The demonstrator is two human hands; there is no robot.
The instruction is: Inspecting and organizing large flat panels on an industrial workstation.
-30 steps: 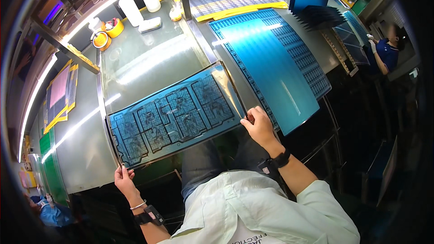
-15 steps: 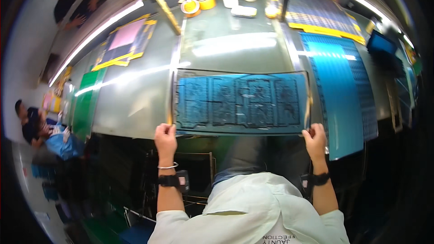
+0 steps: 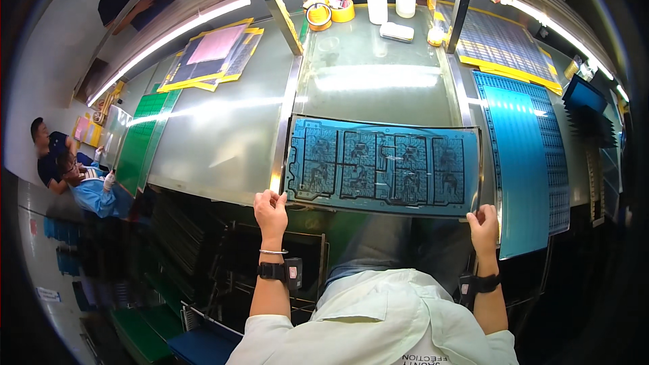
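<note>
While hands (image 3: 270,211) pinch blue film (image 3: 383,165) corners

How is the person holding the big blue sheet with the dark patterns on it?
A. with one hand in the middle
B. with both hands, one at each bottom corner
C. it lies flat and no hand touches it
B: the left hand and the right hand each pinch a bottom corner of the blue sheet.

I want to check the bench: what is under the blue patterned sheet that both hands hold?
Under the blue patterned sheet, held by the left hand and right hand, lies the shiny grey-green worktable. Whatever is directly beneath the sheet is covered.
</note>
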